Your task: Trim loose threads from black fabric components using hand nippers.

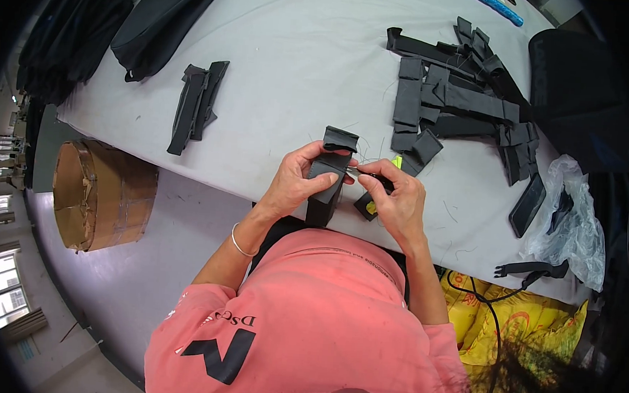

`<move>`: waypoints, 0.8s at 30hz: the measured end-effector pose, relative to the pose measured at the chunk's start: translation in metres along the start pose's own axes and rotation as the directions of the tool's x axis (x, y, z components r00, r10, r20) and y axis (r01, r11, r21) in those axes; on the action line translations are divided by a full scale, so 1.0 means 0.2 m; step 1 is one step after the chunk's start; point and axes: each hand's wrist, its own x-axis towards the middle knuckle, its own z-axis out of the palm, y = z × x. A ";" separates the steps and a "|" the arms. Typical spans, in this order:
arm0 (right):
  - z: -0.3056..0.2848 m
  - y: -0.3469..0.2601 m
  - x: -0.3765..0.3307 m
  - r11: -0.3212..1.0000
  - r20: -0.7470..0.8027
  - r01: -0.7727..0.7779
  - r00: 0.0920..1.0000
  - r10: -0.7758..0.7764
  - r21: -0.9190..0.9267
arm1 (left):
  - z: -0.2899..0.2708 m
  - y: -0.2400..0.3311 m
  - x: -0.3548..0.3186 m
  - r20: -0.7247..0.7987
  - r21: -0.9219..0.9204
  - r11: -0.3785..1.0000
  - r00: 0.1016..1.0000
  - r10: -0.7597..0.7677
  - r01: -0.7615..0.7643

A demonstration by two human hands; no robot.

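Just in front of my body, my left hand (295, 179) is closed on a folded black fabric strap (328, 170), thumb across its face. One end of the strap stands up beyond the fingers and the other hangs toward the table's near edge. My right hand (399, 199) is closed around small scissors (374, 178) with black and yellow-green grips, partly hidden by the fingers. Their thin metal tip points left and meets the strap's right edge or lies right beside it. Loose threads lie around both hands.
Folded black straps (471, 102) are heaped at the right on the white-covered table (279, 72); a smaller stack (197, 106) lies left. A clear plastic bag (572, 219) rests at the right edge. A round cardboard bin (106, 194) and yellow sacks (516, 317) stand below table level.
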 end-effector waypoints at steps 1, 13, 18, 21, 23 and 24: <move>0.00 0.00 0.00 1.000 0.007 -0.005 1.000 0.005 0.013 | 0.00 0.00 0.00 0.001 -0.003 1.000 1.000 -0.001 0.001; 0.00 0.02 -0.01 0.997 0.041 -0.053 0.998 0.051 0.048 | 0.00 -0.01 -0.01 -0.011 -0.015 1.000 1.000 -0.002 0.002; 0.03 0.02 -0.01 0.999 -0.036 0.030 0.999 -0.031 -0.011 | 0.01 -0.01 -0.01 -0.019 -0.038 0.999 1.000 -0.008 0.007; 0.03 0.02 0.00 0.992 -0.065 0.090 0.993 -0.096 -0.083 | 0.00 -0.02 -0.01 -0.011 -0.046 0.999 1.000 0.005 -0.005; 0.03 0.01 0.00 0.988 -0.071 0.109 0.991 -0.117 -0.111 | -0.01 -0.02 0.00 0.000 -0.051 0.998 1.000 0.022 -0.022; 0.03 0.01 0.00 0.988 -0.078 0.115 0.989 -0.123 -0.103 | -0.01 -0.02 0.00 -0.001 -0.054 0.998 1.000 0.014 -0.014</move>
